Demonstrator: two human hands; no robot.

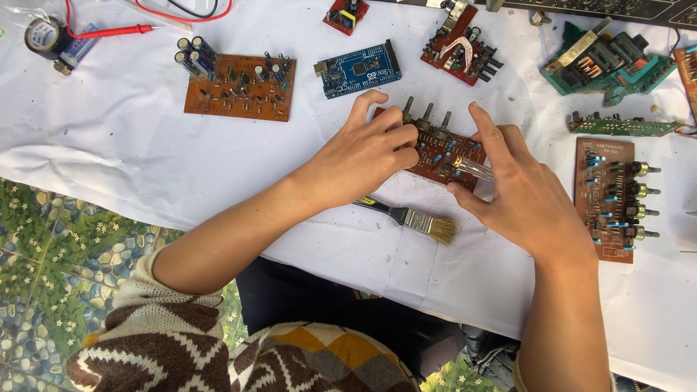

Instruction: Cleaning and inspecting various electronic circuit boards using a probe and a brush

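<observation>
A reddish-brown circuit board (435, 149) with three knob shafts along its far edge lies on the white cloth (131, 145). My left hand (367, 152) rests on its left end, fingers curled over the edge. My right hand (519, 192) holds a clear-handled tool (473, 168), its tip touching the board's right part. A small paintbrush (417, 219) with a black handle lies on the cloth just in front of the board, between my hands.
Other boards lie around: an orange-brown one with capacitors (239, 87), a blue microcontroller board (359, 69), a red one (461, 45), a green one (606, 62), a brown one with knobs (610, 196). A tape roll (45, 34) and a red probe (109, 30) sit far left.
</observation>
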